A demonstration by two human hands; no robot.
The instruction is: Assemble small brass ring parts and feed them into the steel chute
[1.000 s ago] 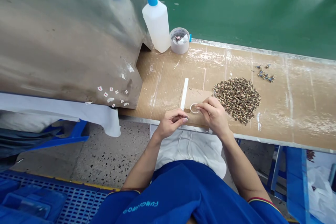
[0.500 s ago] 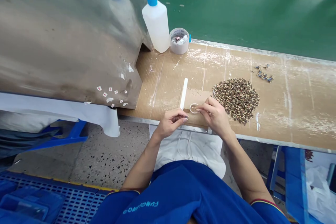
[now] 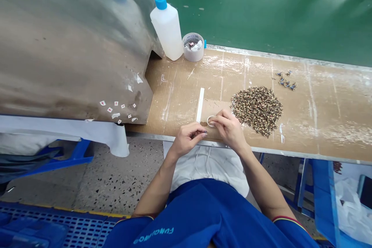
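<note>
Pinching one tiny dark piece [image 3: 205,132], too small to identify, between thumb and fingertips of the left hand [image 3: 188,139], over the front edge of the table [image 3: 337,104]. Closed together at the fingertips in the right hand [image 3: 228,127], at the right side of one white ring [image 3: 207,121]; cannot tell whether gripping the ring or something smaller. Lying near the front edge, just left of the ring: one white strip [image 3: 200,104]. Heaped right of the right hand, between front and back edges: one pile of small pieces [image 3: 257,109], too many to count. Scattered nearer the back edge: about eight blue-tipped pieces [image 3: 287,84], partly overlapping. Standing at the back left corner: one bottle [image 3: 167,33] with a blue nozzle; just beside, one tape roll [image 3: 193,55] with scraps [image 3: 196,45] inside. Stuck left of the table, on one metal panel [image 3: 72,58]: seven small stickers [image 3: 116,103].
</note>
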